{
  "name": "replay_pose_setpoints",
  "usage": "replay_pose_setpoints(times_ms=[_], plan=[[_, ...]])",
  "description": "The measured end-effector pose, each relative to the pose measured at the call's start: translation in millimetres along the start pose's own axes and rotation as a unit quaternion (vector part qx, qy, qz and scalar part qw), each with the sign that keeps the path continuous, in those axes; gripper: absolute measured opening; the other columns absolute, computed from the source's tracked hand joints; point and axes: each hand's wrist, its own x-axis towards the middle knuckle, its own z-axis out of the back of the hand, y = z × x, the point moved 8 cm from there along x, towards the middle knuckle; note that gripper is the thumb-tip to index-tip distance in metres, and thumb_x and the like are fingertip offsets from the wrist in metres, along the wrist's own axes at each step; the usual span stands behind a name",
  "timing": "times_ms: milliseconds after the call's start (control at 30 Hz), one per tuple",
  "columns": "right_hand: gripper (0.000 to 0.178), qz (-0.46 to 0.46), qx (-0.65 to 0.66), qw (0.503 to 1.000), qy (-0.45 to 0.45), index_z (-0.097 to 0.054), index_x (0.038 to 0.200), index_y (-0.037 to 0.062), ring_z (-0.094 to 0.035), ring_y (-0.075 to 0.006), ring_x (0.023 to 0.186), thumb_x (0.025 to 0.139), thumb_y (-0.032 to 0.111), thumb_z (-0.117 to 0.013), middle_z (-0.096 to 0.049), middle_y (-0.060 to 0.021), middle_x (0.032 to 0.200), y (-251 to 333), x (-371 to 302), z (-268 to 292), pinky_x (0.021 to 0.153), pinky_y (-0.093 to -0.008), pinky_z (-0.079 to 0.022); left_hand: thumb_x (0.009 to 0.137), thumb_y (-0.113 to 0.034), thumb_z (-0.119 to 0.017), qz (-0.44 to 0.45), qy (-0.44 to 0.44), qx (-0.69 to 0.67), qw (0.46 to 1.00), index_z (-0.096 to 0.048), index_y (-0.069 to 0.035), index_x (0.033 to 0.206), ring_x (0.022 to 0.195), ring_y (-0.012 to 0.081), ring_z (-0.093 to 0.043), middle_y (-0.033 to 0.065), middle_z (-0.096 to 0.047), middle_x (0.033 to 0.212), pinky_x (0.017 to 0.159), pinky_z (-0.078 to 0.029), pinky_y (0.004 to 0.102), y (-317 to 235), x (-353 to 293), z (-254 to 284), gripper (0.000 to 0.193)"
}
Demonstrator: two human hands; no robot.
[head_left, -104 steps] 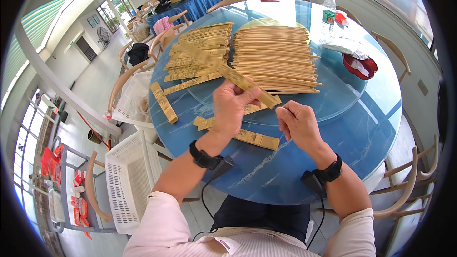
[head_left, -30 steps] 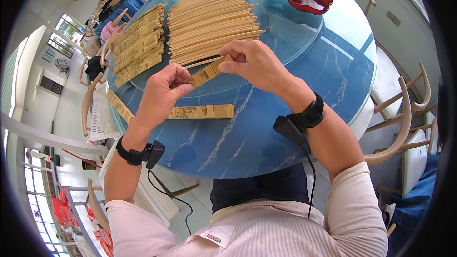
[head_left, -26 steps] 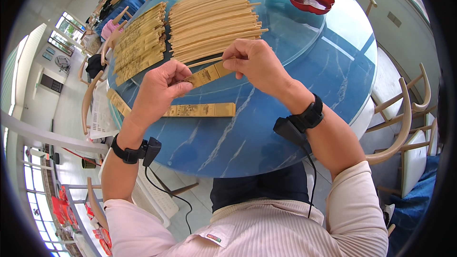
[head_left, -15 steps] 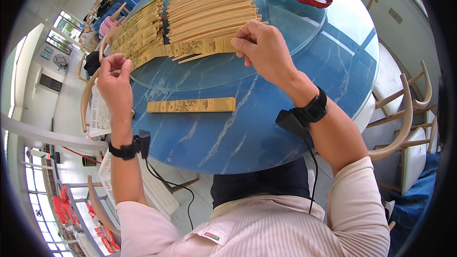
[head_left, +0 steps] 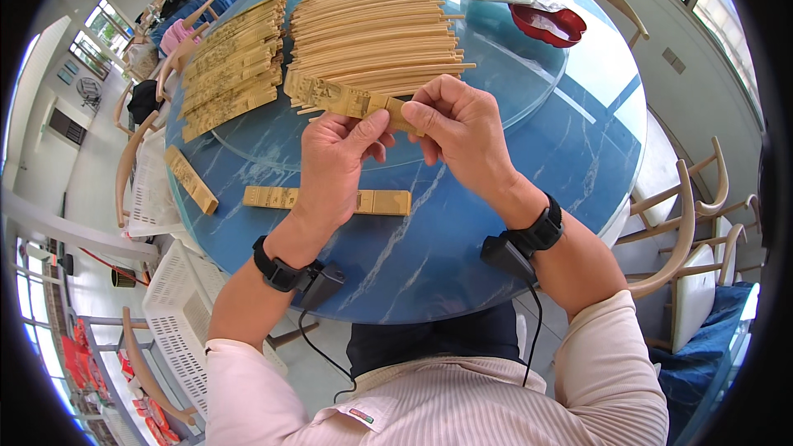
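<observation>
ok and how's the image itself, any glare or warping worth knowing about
Head view: glare whitens the table's far right part, near the bright window; fisheye warping toward black corners; the paper strip in left hand and right hand has clear edges, its print hard to make out.

Plenty of daylight, with the upper-right window (head_left: 727, 29) super bright and a washed-out glare on the far right of the blue surface (head_left: 446, 256). Middle looked decently sharp, but fisheye bent the edges and blacked out the corners.
</observation>
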Motion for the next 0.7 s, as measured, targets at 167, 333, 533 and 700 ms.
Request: replay_pose_setpoints(times_ms=[167, 333, 533, 700], plan=[[0.013, -0.017, 0.022, 0.999, -0.016, -0.066, 0.096, -0.0023, -0.058, -0.008, 0.052, 0.102, 0.008, -0.071, -0.069, -0.006, 0.073, 0.9, 1.1, 1.7, 0.046, -0.0238, -0.043, 0.101, -0.013, -0.075, -0.103, -0.087, -0.054, 0.989, -0.075, -0.001, 0.109, 0.081, 0.0139, -0.069, 0.0068, -0.076, 0.095, 0.069, -0.053, 0.0301, -21.1, -1.9, 35.1, 0.014], [0.01, 0.049, -0.164, 0.982, 0.077, -0.067, 0.099, -0.001, -0.067, -0.0196, 0.064, 0.098, 0.006, -0.073, -0.071, -0.0097, 0.081, -5.6, -2.9, -18.9, 0.057, -0.0325, -0.051, 0.102, -0.011, -0.073, -0.109, -0.102, -0.077, 0.986, -0.074, -0.001, 0.108, 0.078, 0.0153, -0.069, 0.0076, -0.076, 0.095, 0.071, -0.052, 0.0313, -33.8, -6.1, 48.2, 0.012], [0.016, 0.163, -0.313, 0.916, 0.19, -0.072, 0.104, -0.0005, -0.07, -0.025, 0.074, 0.092, 0.006, -0.081, -0.072, -0.0109, 0.09, -2.8, -29.8, -53.5, 0.066, -0.0324, -0.056, 0.102, -0.014, -0.073, -0.119, -0.096, -0.12, 0.981, -0.071, -0.001, 0.101, 0.076, 0.0175, -0.068, 0.0104, -0.075, 0.09, 0.071, -0.052, 0.0334, -40.1, -3.8, 69.6, 0.013], [0.016, 0.207, -0.413, 0.858, 0.223, -0.074, 0.103, 0.0026, -0.072, -0.0302, 0.083, 0.09, 0.009, -0.082, -0.073, -0.0113, 0.093, -0.5, -41.4, -64.1, 0.07, -0.0369, -0.059, 0.102, -0.014, -0.073, -0.136, -0.099, -0.134, 0.977, -0.071, -0.001, 0.099, 0.074, 0.018, -0.067, 0.0109, -0.074, 0.085, 0.07, -0.052, 0.0337, -47.5, -0.1, 77.6, 0.014]])
